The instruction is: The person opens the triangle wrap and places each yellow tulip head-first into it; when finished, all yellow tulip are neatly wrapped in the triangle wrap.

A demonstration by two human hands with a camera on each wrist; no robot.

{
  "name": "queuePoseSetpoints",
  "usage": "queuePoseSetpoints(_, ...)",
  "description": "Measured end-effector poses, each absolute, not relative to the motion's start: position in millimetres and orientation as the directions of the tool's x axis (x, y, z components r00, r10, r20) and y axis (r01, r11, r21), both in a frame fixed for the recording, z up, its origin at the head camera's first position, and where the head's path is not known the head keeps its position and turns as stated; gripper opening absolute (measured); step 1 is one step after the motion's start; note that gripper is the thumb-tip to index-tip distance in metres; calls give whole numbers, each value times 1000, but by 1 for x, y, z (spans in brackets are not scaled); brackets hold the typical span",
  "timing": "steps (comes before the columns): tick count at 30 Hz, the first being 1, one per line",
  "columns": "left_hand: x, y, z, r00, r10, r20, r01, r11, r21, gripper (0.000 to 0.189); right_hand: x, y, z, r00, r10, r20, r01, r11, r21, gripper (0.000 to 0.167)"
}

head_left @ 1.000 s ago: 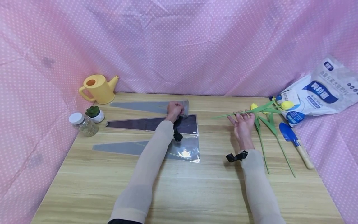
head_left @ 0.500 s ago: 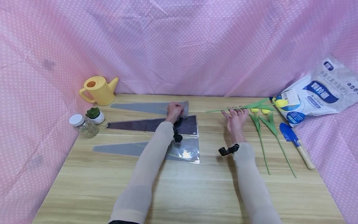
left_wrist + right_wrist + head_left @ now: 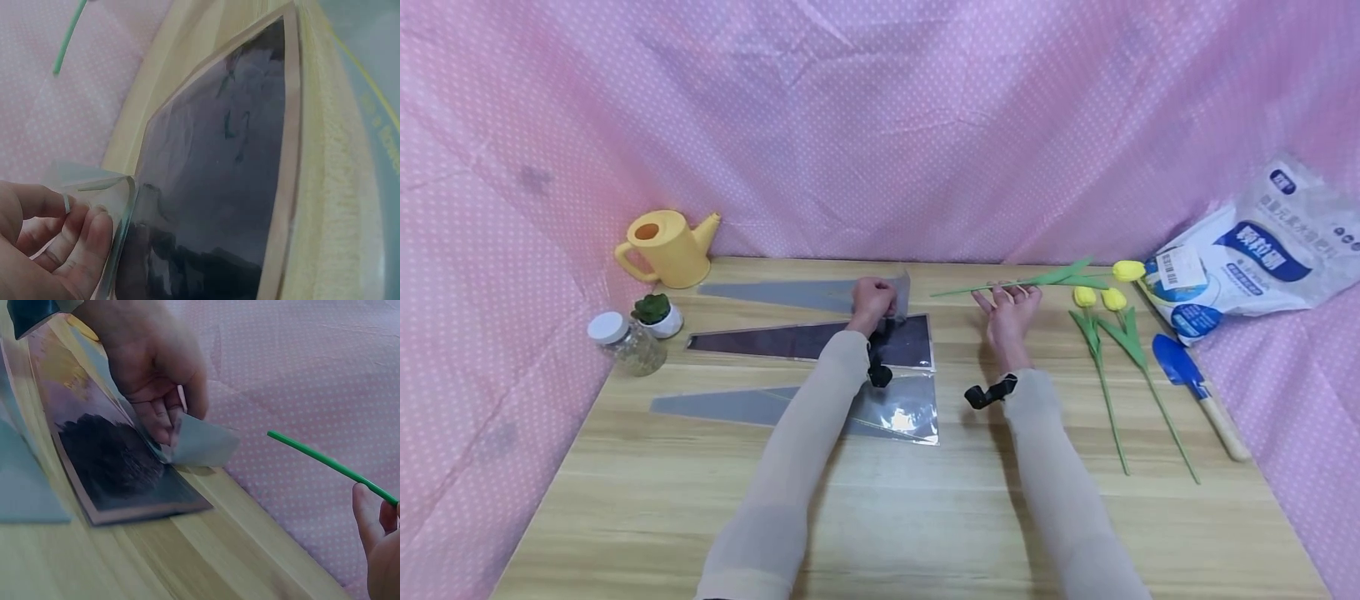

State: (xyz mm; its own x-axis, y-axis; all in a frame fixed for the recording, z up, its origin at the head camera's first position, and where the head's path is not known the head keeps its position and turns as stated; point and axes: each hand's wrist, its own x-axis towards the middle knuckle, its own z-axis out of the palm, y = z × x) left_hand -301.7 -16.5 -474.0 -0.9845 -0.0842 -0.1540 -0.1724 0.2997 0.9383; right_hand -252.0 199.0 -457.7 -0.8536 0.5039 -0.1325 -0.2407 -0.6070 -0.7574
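The left hand [image 3: 872, 302] pinches a tapered, translucent grey plastic sleeve [image 3: 790, 292] at its wide end; I see the right hand [image 3: 1011, 317] grasping a yellow, green-stemmed tulip [image 3: 1063, 274].

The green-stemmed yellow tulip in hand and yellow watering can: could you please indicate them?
Held green-stemmed yellow tulip [image 3: 1063, 274], head view: its leaf.
Yellow watering can [image 3: 672, 255], head view: its body.

A translucent grey film [image 3: 203, 444] pinched by the left hand [image 3: 159, 362], a green stem [image 3: 328, 462] held aslant by the right hand [image 3: 382, 562], a dark pink-bordered sheet [image 3: 119, 465] laid on the table [image 3: 144, 556], backed by pink dotted cloth [image 3: 300, 369]
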Motion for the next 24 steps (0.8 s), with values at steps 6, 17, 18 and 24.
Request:
queuePoseSetpoints(6, -298, -15, -470, -987, -63, -150, -161, 257, 953, 19, -260, 184, -454, -852, 512, -110, -249, -581, -775, 34)
queuePoseSetpoints(17, -296, -13, -468, -987, -72, -142, -157, 273, 949, 17, -274, 167, -450, -850, 515, -111, -237, -562, -792, 42)
queuePoseSetpoints(18, -296, -13, -468, -987, -73, -140, -155, 271, 950, 17, -275, 166, -450, -851, 513, -113, -231, -558, -797, 44)
queuePoseSetpoints(24, -297, -9, -469, -988, -75, -135, -150, 254, 956, 16, -278, 160, -450, -859, 498, -120, -198, -539, -819, 49)
